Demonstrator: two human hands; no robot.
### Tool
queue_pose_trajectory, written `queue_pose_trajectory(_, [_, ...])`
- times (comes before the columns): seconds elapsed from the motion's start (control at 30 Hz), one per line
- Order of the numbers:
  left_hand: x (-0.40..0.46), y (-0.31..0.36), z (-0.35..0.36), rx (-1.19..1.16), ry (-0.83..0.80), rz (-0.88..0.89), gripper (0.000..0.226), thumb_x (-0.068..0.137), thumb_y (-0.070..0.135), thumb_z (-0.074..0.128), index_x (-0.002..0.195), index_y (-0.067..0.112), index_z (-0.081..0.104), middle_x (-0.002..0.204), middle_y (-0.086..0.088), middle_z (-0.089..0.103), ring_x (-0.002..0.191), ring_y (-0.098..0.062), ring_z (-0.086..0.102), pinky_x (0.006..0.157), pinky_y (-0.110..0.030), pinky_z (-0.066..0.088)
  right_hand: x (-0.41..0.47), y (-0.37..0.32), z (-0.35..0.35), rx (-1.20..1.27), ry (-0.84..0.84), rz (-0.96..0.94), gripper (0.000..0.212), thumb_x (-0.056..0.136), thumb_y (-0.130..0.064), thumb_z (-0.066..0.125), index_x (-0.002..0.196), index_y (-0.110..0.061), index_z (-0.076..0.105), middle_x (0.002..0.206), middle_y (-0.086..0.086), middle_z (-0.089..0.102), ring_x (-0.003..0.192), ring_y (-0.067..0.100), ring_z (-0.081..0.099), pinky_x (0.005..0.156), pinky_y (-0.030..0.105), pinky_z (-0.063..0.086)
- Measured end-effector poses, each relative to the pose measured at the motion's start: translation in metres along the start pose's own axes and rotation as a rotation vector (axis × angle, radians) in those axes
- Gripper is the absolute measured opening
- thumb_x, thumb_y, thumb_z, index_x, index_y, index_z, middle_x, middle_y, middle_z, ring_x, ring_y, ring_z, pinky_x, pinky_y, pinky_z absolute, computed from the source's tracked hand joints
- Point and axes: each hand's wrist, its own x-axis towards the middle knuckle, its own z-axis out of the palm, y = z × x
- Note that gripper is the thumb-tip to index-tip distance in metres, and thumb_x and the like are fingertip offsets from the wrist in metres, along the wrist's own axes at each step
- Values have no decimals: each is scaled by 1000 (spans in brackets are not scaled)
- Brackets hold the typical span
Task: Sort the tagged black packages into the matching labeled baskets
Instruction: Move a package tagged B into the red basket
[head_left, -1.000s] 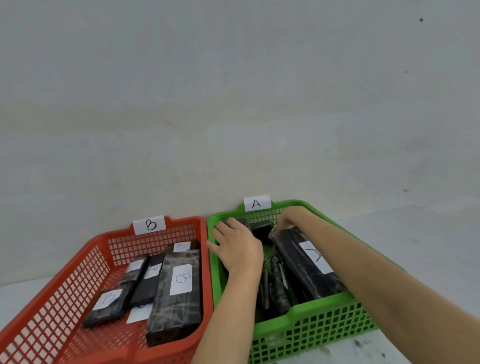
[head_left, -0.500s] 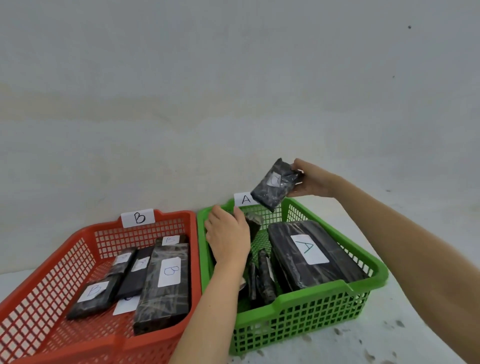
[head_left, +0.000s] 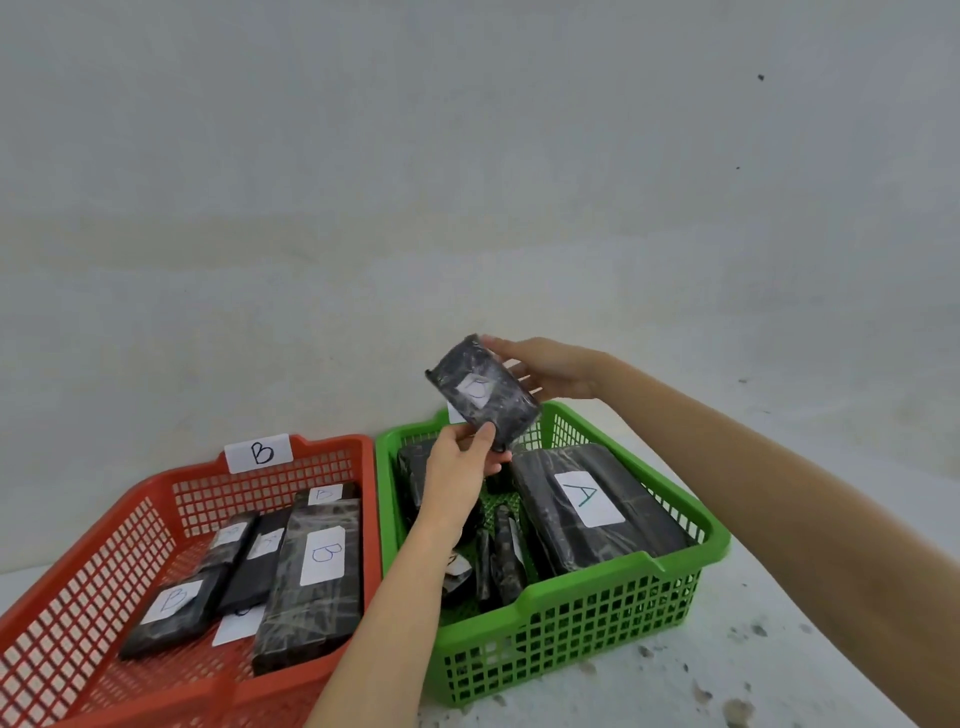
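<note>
**Both hands on one small package above the green basket**

Nearest, the red basket (head_left: 156, 525) tagged B holds several black packages, the biggest (head_left: 311, 582) marked B. Beside it, the green basket (head_left: 587, 603) carries a large package (head_left: 592, 504) marked A. Above its far end, the left hand (head_left: 462, 467) pinches the small package's (head_left: 483, 392) lower edge while the right hand (head_left: 550, 366) grips its far side, fingers curled. Its tag is blurred.
</note>
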Motion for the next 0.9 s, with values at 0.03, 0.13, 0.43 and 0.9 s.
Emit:
queue_pose_trajectory(0.03, [1,0,-1,-39,9,-5,33,94,19,51,119,-3,51,90,-5,65,68,-12,66,63,-16,54,-2,-1,1,-14,-59,-10,35,90,-46,48,111,-18,53,105,7,61,89,19,60,71,31,52])
queue_pose_trajectory(0.13, [3,2,0,-78,31,-2,34,93,20,53,116,-5,52,94,-12,65,60,-7,67,57,-15,54,-8,-1,2,-9,-229,-23,35,90,-12,55,120,-24,43,114,3,55,100,20,57,73,32,56])
queue_pose_trajectory(0.43, [-8,36,-30,-257,288,-24,75,83,42,62,137,8,24,87,-1,56,74,-14,60,72,-27,52,-20,-27,7,13,-260,-34,33,88,2,52,110,-21,53,106,3,59,96,22,57,90,40,50])
queue_pose_trajectory(0.9, [-88,82,-262,257,-26,-432,7,92,7,54,89,1,58,71,-9,71,60,-15,70,60,-23,58,17,-93,220,-24,-124,-143,16,76,-12,73,72,-14,58,75,2,60,69,14,56,60,25,49])
